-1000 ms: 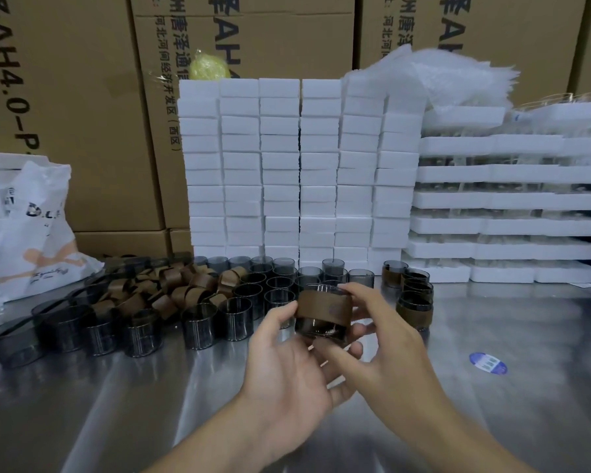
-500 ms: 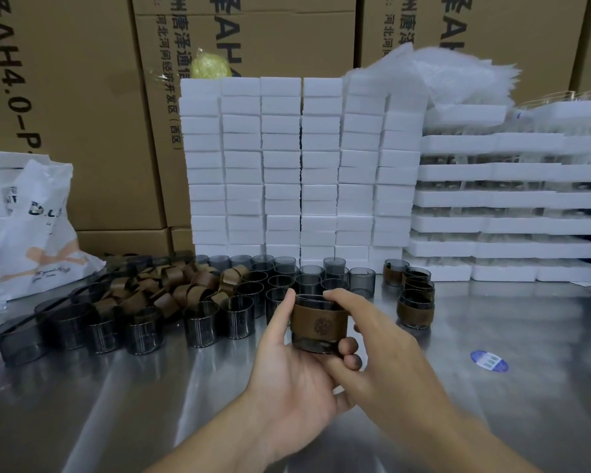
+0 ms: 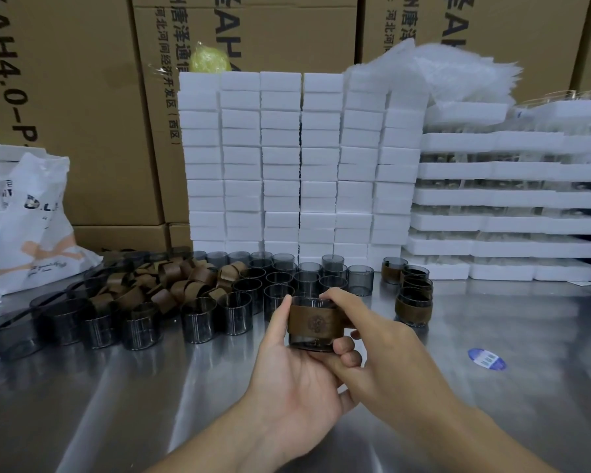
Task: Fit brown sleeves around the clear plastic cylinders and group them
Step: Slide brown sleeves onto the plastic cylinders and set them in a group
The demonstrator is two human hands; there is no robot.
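Observation:
Both hands hold one smoky clear cylinder with a brown sleeve (image 3: 315,325) around it, above the middle of the steel table. My left hand (image 3: 292,370) cups it from below and the left, thumb up along its side. My right hand (image 3: 372,349) grips it from the right, fingers over the rim. A stamped emblem on the sleeve faces me. Bare cylinders (image 3: 198,319) stand in rows at the left and centre. Loose brown sleeves (image 3: 171,285) lie heaped behind them. Several sleeved cylinders (image 3: 413,305) stand grouped at the right.
The steel table (image 3: 492,404) carries a blue round sticker (image 3: 486,359) at the right. White foam blocks (image 3: 301,165) and foam trays (image 3: 505,199) are stacked at the back before cardboard boxes. A white plastic bag (image 3: 31,227) lies at the far left.
The sleeved cylinder has turned upright in my hands and dropped slightly; its emblem now faces me. My right fingers have shifted onto its rim.

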